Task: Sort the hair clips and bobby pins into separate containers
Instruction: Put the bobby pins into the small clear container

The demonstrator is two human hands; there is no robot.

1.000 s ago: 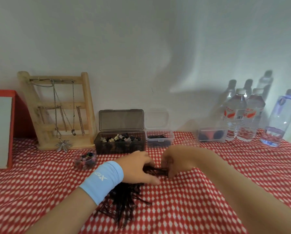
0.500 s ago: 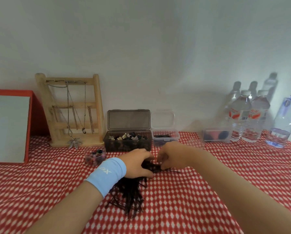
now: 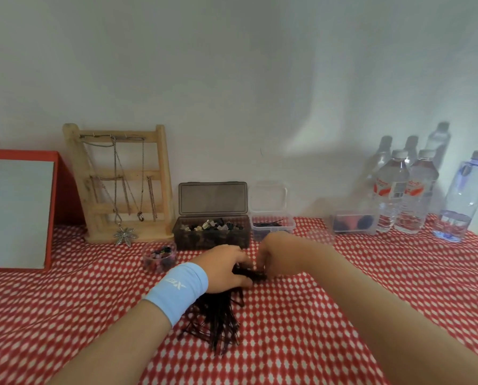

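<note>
Two hands meet at the far end of a loose pile of black bobby pins [image 3: 218, 320], which lies on the red checked cloth of the desk [image 3: 288, 343] close in front of you. Your left hand [image 3: 224, 268], with a pale blue wristband [image 3: 178, 289], curls over the top of the pile and grips a bunch between fingers and thumb. Your right hand [image 3: 281, 258] pinches the end of that same bunch; its fingertips are partly hidden.

Over the last second little has changed. Both hands have stayed at this end of the pile and drawn slightly closer together, and no pins have left the cloth.

Behind your hands, a dark box [image 3: 211, 237] stands open with hair clips [image 3: 210, 225] inside. Just beside it, a small clear box [image 3: 272, 227] already holds a few pins. You seem to be gathering a bunch, with most of the pins not yet sorted.
</note>
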